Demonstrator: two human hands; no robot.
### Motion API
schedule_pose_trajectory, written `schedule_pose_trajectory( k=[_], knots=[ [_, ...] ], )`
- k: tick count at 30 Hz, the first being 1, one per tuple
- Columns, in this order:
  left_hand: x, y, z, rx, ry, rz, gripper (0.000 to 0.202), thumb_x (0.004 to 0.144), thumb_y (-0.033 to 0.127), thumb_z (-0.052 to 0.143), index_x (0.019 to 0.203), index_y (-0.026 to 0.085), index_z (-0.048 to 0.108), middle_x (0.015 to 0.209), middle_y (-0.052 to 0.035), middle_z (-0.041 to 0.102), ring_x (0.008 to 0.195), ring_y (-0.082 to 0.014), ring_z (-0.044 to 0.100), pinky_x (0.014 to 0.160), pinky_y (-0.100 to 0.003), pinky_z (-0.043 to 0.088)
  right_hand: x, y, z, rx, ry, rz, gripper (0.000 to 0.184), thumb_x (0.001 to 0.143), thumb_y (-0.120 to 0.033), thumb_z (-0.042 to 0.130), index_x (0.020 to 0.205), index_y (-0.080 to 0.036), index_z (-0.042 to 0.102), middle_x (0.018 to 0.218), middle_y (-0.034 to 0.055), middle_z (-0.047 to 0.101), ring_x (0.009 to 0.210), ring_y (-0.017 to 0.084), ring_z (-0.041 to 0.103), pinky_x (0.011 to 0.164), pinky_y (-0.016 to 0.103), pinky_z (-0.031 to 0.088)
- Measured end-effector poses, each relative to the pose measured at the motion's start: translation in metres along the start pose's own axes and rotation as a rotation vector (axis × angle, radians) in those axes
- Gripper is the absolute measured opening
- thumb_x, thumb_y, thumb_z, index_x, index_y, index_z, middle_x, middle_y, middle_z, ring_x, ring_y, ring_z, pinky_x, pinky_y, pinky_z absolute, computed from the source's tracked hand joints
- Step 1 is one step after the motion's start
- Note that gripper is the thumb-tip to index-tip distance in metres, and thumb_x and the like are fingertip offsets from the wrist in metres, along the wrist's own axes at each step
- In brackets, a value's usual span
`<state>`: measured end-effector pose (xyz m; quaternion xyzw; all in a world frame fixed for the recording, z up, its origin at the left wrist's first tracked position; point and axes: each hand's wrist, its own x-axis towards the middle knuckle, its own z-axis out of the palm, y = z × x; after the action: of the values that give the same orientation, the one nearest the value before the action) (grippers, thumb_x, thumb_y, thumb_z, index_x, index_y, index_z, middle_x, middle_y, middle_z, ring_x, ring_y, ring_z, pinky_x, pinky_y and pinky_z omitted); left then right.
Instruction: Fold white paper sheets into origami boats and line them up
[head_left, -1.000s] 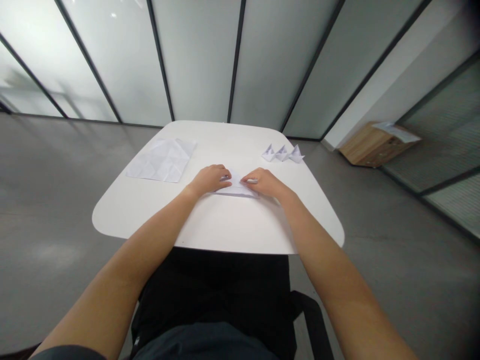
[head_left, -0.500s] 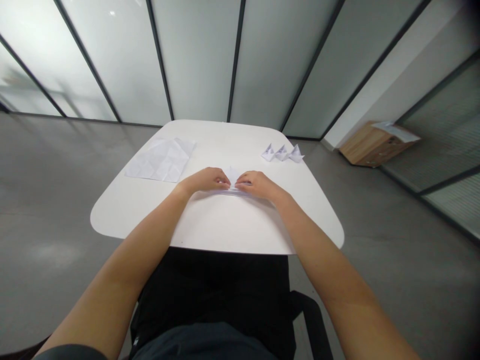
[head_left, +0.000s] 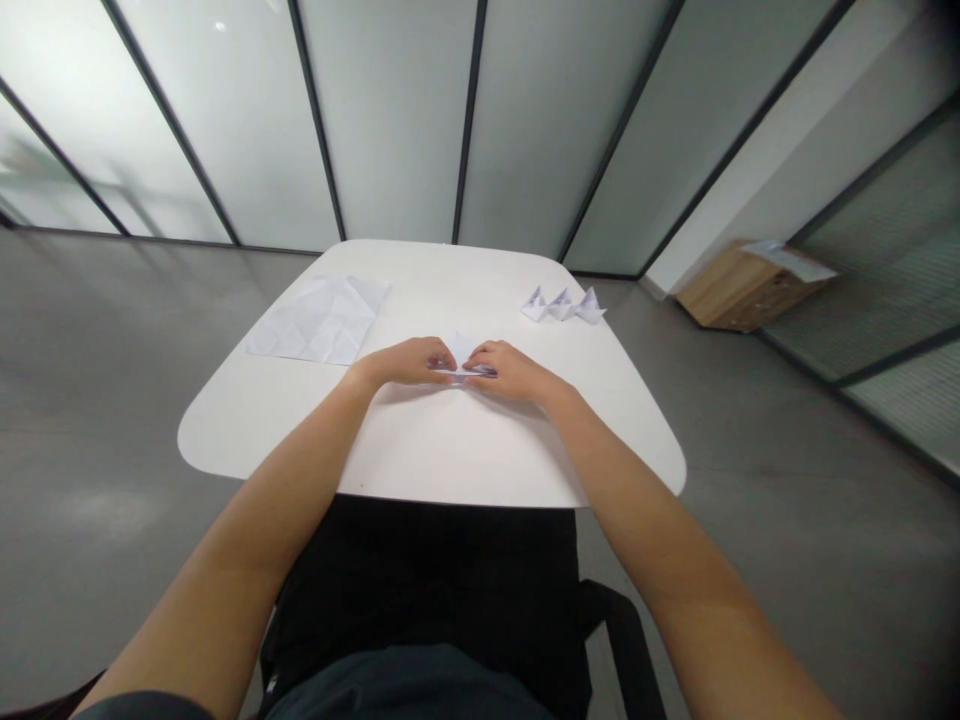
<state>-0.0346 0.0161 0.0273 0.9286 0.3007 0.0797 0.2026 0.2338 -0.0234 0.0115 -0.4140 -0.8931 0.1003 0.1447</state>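
Observation:
A folded sheet of white paper is at the middle of the white table, its pointed top facing away from me. My left hand grips the left part of its near edge, thumb in front and fingers behind. On the other side my right hand pinches the same edge in the same way. The two thumb tips nearly meet at the centre. Much of the folded paper is hidden by my fingers.
Creased white sheets lie flat at the table's left. Three small folded paper boats stand in a row at the back right. Frosted glass panels rise behind the table. A wooden cabinet stands on the floor to the right.
Both thumbs have shifted on the near edge of the folded paper, and the strip there now looks turned up. The boats and the flat sheets have not moved.

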Motion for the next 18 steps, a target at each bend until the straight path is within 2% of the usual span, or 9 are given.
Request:
schedule_pose_trajectory(
  k=[5, 13, 18],
  knots=[
    [0.001, -0.007, 0.000, 0.023, 0.034, -0.056, 0.035, 0.094, 0.037, 0.058, 0.117, 0.025, 0.082, 0.122, -0.0058, 0.079, 0.108, -0.0225, 0.073, 0.094, -0.031, 0.054, 0.000, 0.002, 0.000, -0.002, 0.006, 0.009, 0.028, 0.101, -0.033, 0.069, 0.123, -0.021, 0.082, 0.130, 0.0133, 0.075, 0.121, 0.028, 0.068, 0.115, 0.046, 0.050],
    [-0.002, -0.017, -0.005, 0.117, 0.094, -0.172, 0.040, 0.097, 0.045, 0.058, 0.118, 0.020, 0.080, 0.125, -0.0087, 0.080, 0.114, -0.0266, 0.073, 0.101, -0.034, 0.053, 0.001, -0.001, -0.007, -0.021, -0.004, 0.092, 0.029, 0.100, -0.019, 0.063, 0.122, -0.018, 0.081, 0.129, 0.0118, 0.078, 0.121, 0.028, 0.072, 0.112, 0.040, 0.052],
    [-0.002, -0.019, -0.005, 0.154, 0.084, -0.145, 0.040, 0.095, 0.038, 0.064, 0.130, 0.022, 0.074, 0.134, -0.0078, 0.077, 0.121, -0.0256, 0.071, 0.108, -0.034, 0.050, -0.003, 0.006, -0.007, 0.045, 0.058, 0.158, 0.043, 0.098, -0.016, 0.065, 0.139, -0.023, 0.074, 0.141, 0.0079, 0.075, 0.130, 0.027, 0.070, 0.117, 0.040, 0.050]
  ],
)
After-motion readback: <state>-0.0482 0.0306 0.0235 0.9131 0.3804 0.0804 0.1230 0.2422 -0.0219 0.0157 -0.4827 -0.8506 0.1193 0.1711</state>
